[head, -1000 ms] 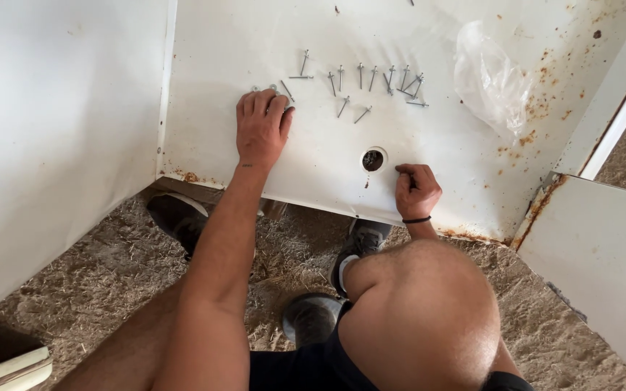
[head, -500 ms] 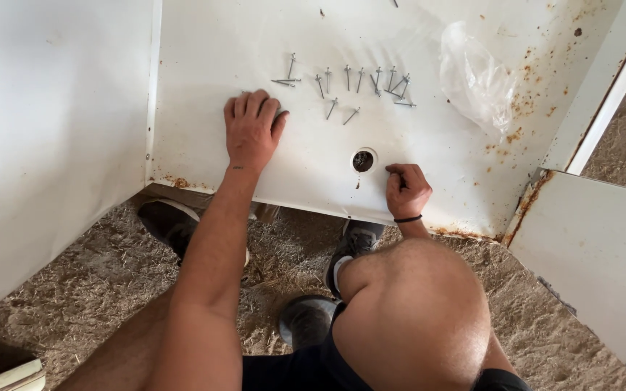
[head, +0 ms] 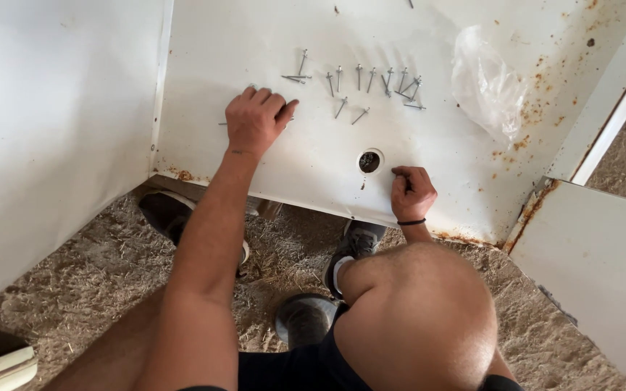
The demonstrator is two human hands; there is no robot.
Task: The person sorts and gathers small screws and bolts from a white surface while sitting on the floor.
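Left hand (head: pixel 255 119): fingers curled, knuckles up, pressed on the white panel (head: pixel 269 43); thin metal ends show at either side of the hand, but whether the fingers grip anything cannot be told. Right hand (head: pixel 412 192): fingers closed into a loose fist, thumb and forefinger pinched together at the tip just right of the round hole (head: pixel 369 161); what they pinch, if anything, is too small to tell. A black band (head: pixel 411 222) circles the right wrist. The hole sits in the panel near its lower edge, between the two hands and closer to the right one. Above the hole, a row of screws (head: pixel 360 80) lies loose on the panel, most laid roughly parallel, a few crossed at each end of the row. A crumpled clear plastic bag (head: pixel 488 87) lies on the panel to the right of the screws. Rust spots (head: pixel 527 116) mark the panel beside the bag and along its lower edge. Below the panel edge, dark shoes (head: pixel 356 242) stand on the straw-covered ground (head: pixel 88 275). The person's bare knee (head: pixel 418 318) fills the lower foreground.
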